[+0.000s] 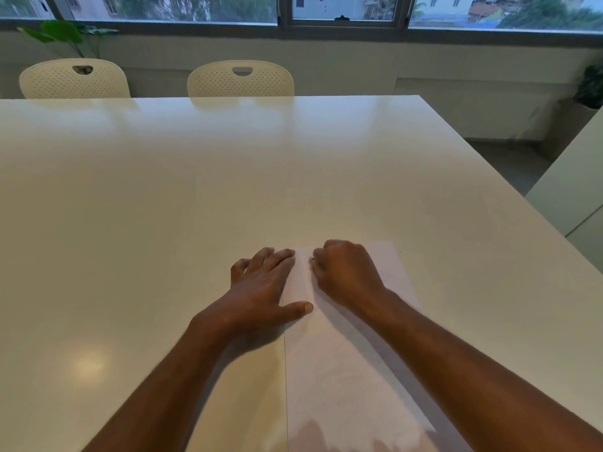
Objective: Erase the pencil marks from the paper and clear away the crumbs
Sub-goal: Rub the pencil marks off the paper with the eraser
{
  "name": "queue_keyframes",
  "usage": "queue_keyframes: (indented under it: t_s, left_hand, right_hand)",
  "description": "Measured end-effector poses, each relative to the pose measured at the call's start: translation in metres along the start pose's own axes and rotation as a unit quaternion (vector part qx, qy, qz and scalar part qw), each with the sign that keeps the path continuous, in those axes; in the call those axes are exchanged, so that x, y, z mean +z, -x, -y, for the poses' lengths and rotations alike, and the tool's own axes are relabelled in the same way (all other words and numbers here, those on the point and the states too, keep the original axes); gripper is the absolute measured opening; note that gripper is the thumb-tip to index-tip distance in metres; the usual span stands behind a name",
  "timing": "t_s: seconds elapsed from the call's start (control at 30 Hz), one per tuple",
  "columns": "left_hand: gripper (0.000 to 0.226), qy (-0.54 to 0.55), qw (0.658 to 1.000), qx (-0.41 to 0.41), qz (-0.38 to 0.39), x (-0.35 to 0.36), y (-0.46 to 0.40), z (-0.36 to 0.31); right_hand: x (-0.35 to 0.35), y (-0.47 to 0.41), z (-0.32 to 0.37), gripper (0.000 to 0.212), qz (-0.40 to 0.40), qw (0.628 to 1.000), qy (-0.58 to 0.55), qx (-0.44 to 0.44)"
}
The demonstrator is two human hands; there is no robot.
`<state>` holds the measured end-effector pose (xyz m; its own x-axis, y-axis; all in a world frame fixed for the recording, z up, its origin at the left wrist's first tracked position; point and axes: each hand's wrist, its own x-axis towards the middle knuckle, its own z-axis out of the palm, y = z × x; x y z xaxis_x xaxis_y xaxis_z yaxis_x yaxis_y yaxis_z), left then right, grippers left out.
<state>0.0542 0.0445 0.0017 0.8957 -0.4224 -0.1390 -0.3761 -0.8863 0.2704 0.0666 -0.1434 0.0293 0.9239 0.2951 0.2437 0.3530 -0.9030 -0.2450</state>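
A white sheet of paper [342, 370] lies flat on the white table [228, 174], running from the near edge to a little past my hands. My left hand [261, 282] rests palm down on the paper's left edge, fingers spread, thumb pressing on the sheet. My right hand [346, 272] is curled into a fist on the paper's upper part, fingertips tucked down against the sheet. An eraser may be inside the fist, but it is hidden. Pencil marks are too faint to make out, and no crumbs show.
Two cream perforated chairs [239, 79] [73, 79] stand at the table's far edge. Behind them is a window wall with a leafy plant [65, 35] at the left. The table's right edge drops off beside another white surface [574, 184].
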Motion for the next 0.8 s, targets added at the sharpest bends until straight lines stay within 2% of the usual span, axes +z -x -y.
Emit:
queue_keyframes:
  t_s: [0.07, 0.13, 0.27, 0.33, 0.43, 0.6, 0.67, 0.73, 0.8]
  left_hand:
    - [0.093, 0.005, 1.0, 0.005, -0.003, -0.001, 0.0, -0.001]
    - [0.092, 0.009, 1.0, 0.006, -0.007, -0.001, 0.0, -0.001]
    - [0.096, -0.002, 1.0, 0.001, -0.002, 0.001, -0.001, 0.001]
    - [0.095, 0.003, 1.0, 0.003, -0.002, 0.001, -0.001, 0.002]
    - [0.095, 0.003, 1.0, 0.011, -0.008, 0.0, -0.001, 0.001]
    - [0.096, -0.001, 1.0, 0.001, 0.0, 0.002, -0.001, 0.002]
    - [0.096, -0.001, 1.0, 0.005, -0.003, 0.001, 0.0, 0.002]
    - [0.096, -0.002, 1.0, 0.007, 0.0, 0.001, -0.001, 0.001]
    - [0.097, -0.004, 1.0, 0.008, 0.001, 0.001, -0.001, 0.002]
  right_hand:
    - [-0.001, 0.012, 0.017, 0.028, 0.055, 0.995, -0.043, -0.072]
    - [-0.003, 0.014, 0.018, 0.028, 0.089, 0.991, -0.057, -0.082]
    - [0.0, -0.003, -0.011, 0.031, -0.006, 0.999, 0.017, 0.041]
    - [0.002, 0.003, 0.001, 0.029, -0.002, 1.0, 0.005, 0.003]
    - [-0.001, 0.02, 0.021, 0.029, 0.066, 0.994, -0.061, -0.063]
    - [-0.001, 0.002, -0.016, 0.028, -0.026, 0.997, 0.022, 0.075]
    - [0.003, 0.009, -0.003, 0.029, -0.002, 1.0, -0.002, 0.019]
    - [0.002, 0.023, 0.014, 0.03, 0.059, 0.995, -0.065, -0.044]
    - [-0.001, 0.023, 0.008, 0.032, 0.065, 0.996, -0.048, -0.037]
